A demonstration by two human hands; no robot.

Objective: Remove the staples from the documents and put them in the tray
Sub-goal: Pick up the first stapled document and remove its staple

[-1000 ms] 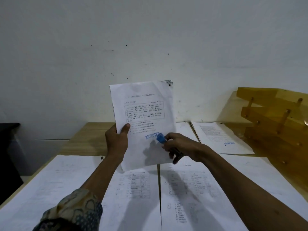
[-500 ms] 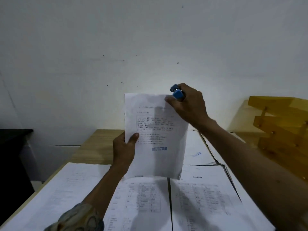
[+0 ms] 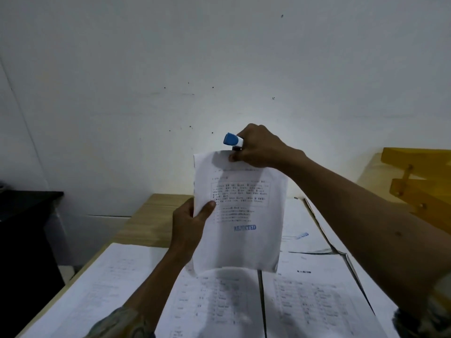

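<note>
Head view. Item: one document (image 3: 241,215), white printed sheet with a blue "REJECTED" stamp, held upright in the air between both hands. Left hand (image 3: 189,220): grips the document's left edge about halfway up, thumb across the front, fingers behind. Right hand (image 3: 258,148): at the document's top edge, fingers curled round a blue-and-white staple remover (image 3: 233,139), whose blue end sticks out to the left of the knuckles, just above the paper; its jaws are hidden by the fingers. Tray (image 3: 419,181): yellow wood, tiered, well off to the right of the right forearm, apart from both hands. Table (image 3: 156,215): light wood, below the hands. Sheets (image 3: 317,301): large printed pages laid flat under both forearms, covering most of the table. Cabinet (image 3: 24,230): dark, left of the left arm.
</note>
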